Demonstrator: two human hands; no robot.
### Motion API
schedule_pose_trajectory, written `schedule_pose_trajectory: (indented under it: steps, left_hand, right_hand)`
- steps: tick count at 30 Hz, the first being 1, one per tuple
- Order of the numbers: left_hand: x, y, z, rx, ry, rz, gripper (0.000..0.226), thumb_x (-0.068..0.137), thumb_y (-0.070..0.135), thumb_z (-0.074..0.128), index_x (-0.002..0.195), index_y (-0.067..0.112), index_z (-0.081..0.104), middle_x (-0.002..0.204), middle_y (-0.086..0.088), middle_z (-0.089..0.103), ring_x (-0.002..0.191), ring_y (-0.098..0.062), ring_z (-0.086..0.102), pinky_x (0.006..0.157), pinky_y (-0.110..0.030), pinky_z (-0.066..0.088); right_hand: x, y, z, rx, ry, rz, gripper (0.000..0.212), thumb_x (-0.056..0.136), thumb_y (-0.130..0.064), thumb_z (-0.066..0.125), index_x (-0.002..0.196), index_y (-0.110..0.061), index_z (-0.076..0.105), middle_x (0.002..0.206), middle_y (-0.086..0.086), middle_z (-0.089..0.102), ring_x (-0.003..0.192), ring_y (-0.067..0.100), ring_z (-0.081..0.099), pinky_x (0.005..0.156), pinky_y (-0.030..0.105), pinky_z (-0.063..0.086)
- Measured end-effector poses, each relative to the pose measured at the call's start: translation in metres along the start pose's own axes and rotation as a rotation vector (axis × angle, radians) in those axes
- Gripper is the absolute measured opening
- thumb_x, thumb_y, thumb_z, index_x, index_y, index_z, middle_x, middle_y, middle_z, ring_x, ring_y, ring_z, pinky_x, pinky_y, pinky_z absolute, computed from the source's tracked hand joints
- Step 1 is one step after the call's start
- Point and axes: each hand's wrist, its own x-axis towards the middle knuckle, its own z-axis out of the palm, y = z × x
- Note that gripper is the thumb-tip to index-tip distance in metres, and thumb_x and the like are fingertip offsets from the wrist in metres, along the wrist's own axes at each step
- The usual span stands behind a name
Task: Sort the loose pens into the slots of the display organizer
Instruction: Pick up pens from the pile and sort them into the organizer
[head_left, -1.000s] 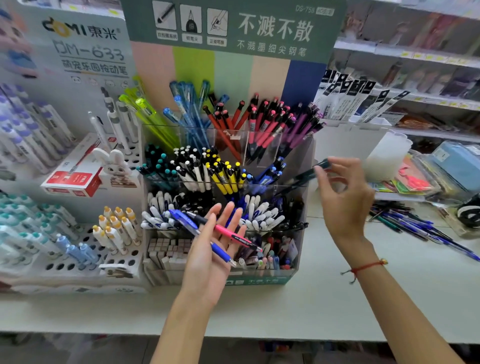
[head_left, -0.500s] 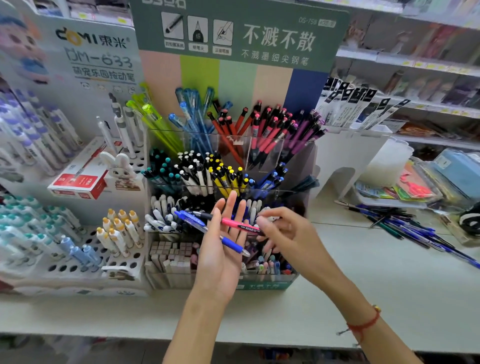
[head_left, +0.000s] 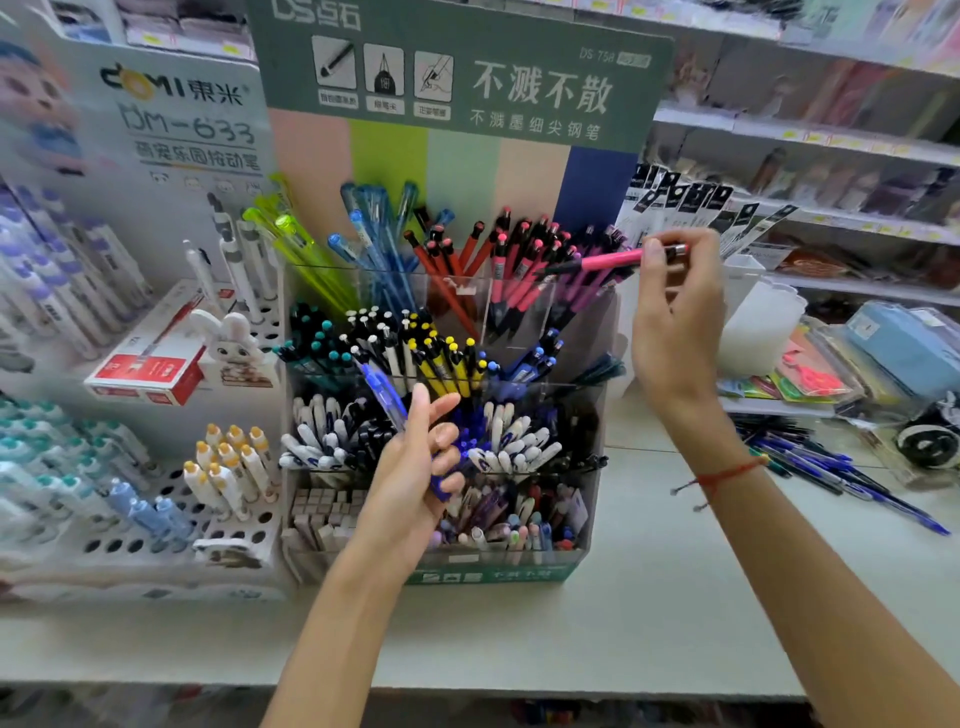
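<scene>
A pink pen (head_left: 605, 261) is pinched near its capped end by the thumb and fingers of the right hand (head_left: 675, 322), and is held almost level, tip pointing left, just above the top-row slot of the display organizer (head_left: 592, 415) where like pink pens (head_left: 511, 291) stand. A blue pen (head_left: 387, 392) is held in the curled fingers of the left hand (head_left: 410, 478), in front of the middle and lower rows. More loose pens (head_left: 831, 467) lie on the bench (head_left: 649, 597) to the right, well apart from the organizer.

From here the likely faults are judged to be these: the pen, being held level, could catch its tip on the crowded caps rather than slip between them, and leaning pens could be knocked out over the clear front wall; a wrong slot could be chosen, since the red pens (head_left: 447, 254) stand just beside the pink ones. The blue pen could be dropped if the left grip is relaxed.

Open room is found above the top row and to its right; the clear dividers and the signboard behind are close, so a tilt to upright and a descent from above seem called for.
</scene>
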Motion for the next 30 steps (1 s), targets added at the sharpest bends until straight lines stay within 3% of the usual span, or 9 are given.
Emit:
schedule_pose_trajectory:
  steps: [3, 7, 10, 12, 16, 21, 24, 26, 30]
  left_hand:
    - [-0.001, 0.007, -0.002, 0.107, 0.013, 0.018, 0.050, 0.093, 0.056, 0.039, 0.114, 0.012, 0.054, 0.055, 0.009, 0.029, 0.041, -0.003, 0.022, 0.036, -0.016, 0.015]
    - [-0.002, 0.012, -0.003, -0.002, -0.026, 0.028, 0.058, 0.086, 0.066, 0.035, 0.105, 0.012, 0.048, 0.055, 0.008, 0.031, 0.041, -0.003, 0.023, 0.036, -0.017, 0.014]
    - [-0.003, 0.016, -0.007, -0.118, -0.042, 0.016, 0.037, 0.100, 0.047, 0.031, 0.097, 0.013, 0.043, 0.058, 0.006, 0.033, 0.043, -0.005, 0.025, 0.037, -0.018, 0.017]
    - [-0.004, 0.017, -0.012, -0.109, -0.066, 0.013, 0.026, 0.102, 0.035, 0.032, 0.095, 0.013, 0.043, 0.061, 0.005, 0.035, 0.046, -0.006, 0.027, 0.039, -0.018, 0.023]
    - [-0.004, 0.015, -0.019, 0.059, -0.052, 0.044, 0.027, 0.102, 0.032, 0.035, 0.100, 0.014, 0.055, 0.070, 0.007, 0.051, 0.057, -0.006, 0.044, 0.062, -0.023, 0.039]
    - [-0.008, 0.013, -0.017, 0.153, -0.011, 0.116, 0.022, 0.098, 0.026, 0.045, 0.105, 0.014, 0.063, 0.092, 0.004, 0.064, 0.085, -0.009, 0.060, 0.081, -0.028, 0.048]
    - [-0.009, 0.012, -0.013, 0.176, -0.017, 0.097, 0.021, 0.098, 0.027, 0.047, 0.105, 0.015, 0.063, 0.098, 0.002, 0.063, 0.092, -0.011, 0.060, 0.082, -0.028, 0.048]
    - [-0.009, 0.011, -0.012, 0.198, -0.021, 0.090, 0.020, 0.097, 0.029, 0.049, 0.104, 0.017, 0.064, 0.100, 0.002, 0.064, 0.094, -0.012, 0.060, 0.083, -0.028, 0.048]
    - [-0.012, 0.010, -0.017, 0.209, -0.018, 0.090, 0.020, 0.096, 0.030, 0.051, 0.101, 0.018, 0.065, 0.095, 0.005, 0.065, 0.090, -0.009, 0.061, 0.085, -0.029, 0.048]
  right_hand:
    - [0.026, 0.005, 0.021, -0.166, -0.071, -0.148, 0.014, 0.101, -0.014, 0.043, 0.104, -0.004, 0.051, 0.076, -0.011, 0.050, 0.065, 0.004, 0.047, 0.058, 0.019, 0.036]
    - [0.053, 0.008, 0.049, -0.360, -0.254, -0.184, 0.023, 0.099, -0.017, 0.049, 0.116, -0.003, 0.048, 0.094, 0.001, 0.057, 0.080, 0.016, 0.051, 0.068, 0.025, 0.035]
    - [0.068, 0.011, 0.068, -0.423, -0.326, -0.148, 0.034, 0.096, -0.025, 0.055, 0.122, -0.004, 0.048, 0.103, 0.008, 0.065, 0.090, 0.028, 0.060, 0.075, 0.040, 0.048]
    - [0.071, 0.012, 0.075, -0.535, -0.317, -0.164, 0.035, 0.095, -0.033, 0.057, 0.116, -0.005, 0.055, 0.109, 0.013, 0.066, 0.104, 0.033, 0.055, 0.080, 0.043, 0.047]
    - [0.074, 0.006, 0.076, -0.630, -0.414, -0.185, 0.035, 0.092, -0.036, 0.060, 0.104, -0.003, 0.063, 0.107, 0.015, 0.065, 0.111, 0.036, 0.048, 0.087, 0.043, 0.042]
    - [0.099, 0.008, 0.067, -0.629, -0.625, -0.114, 0.037, 0.083, -0.042, 0.070, 0.095, -0.007, 0.072, 0.094, 0.012, 0.070, 0.095, 0.034, 0.060, 0.082, 0.045, 0.051]
    - [0.100, 0.014, 0.070, -0.666, -0.610, -0.106, 0.036, 0.079, -0.044, 0.071, 0.090, -0.010, 0.073, 0.087, 0.011, 0.070, 0.093, 0.034, 0.060, 0.083, 0.044, 0.051]
    - [0.091, 0.016, 0.075, -0.705, -0.581, -0.146, 0.028, 0.078, -0.032, 0.070, 0.090, -0.006, 0.070, 0.090, 0.014, 0.068, 0.094, 0.038, 0.058, 0.085, 0.044, 0.048]
    - [0.068, 0.024, 0.074, -0.524, -0.364, -0.233, 0.028, 0.081, -0.019, 0.070, 0.108, -0.010, 0.067, 0.098, 0.009, 0.070, 0.095, 0.031, 0.060, 0.079, 0.042, 0.049]
